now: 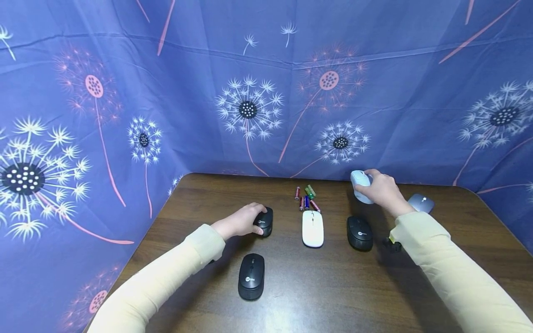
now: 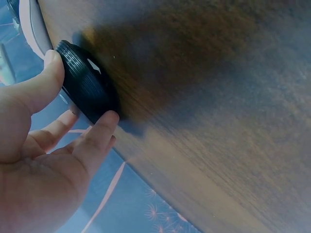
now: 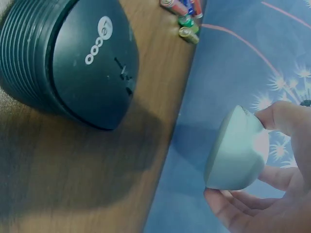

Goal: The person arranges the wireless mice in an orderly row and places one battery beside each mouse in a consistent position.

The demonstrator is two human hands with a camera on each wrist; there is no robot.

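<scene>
At the left-centre of the table, my left hand point(image 1: 241, 222) grips a black computer mouse point(image 1: 267, 223) by its sides. The left wrist view has the thumb at one end of this mouse point(image 2: 87, 80) and fingertips at the other, close over the wood. Toward the back right, a pale blue-white mouse point(image 1: 359, 181) is held between the thumb and fingers of my right hand point(image 1: 382, 188). In the right wrist view this pale mouse point(image 3: 235, 153) is tilted and overlaps the blue cloth. Nearest below it stands another black mouse point(image 1: 360, 233) with a white logo.
A white mouse point(image 1: 312, 229) lies mid-table, with several small coloured batteries point(image 1: 306, 202) behind it. One more black mouse point(image 1: 251, 276) sits nearer the front. A dark grey mouse point(image 1: 421, 203) lies beyond the right forearm. Blue dandelion-print cloth point(image 1: 187, 115) hangs behind the wooden table.
</scene>
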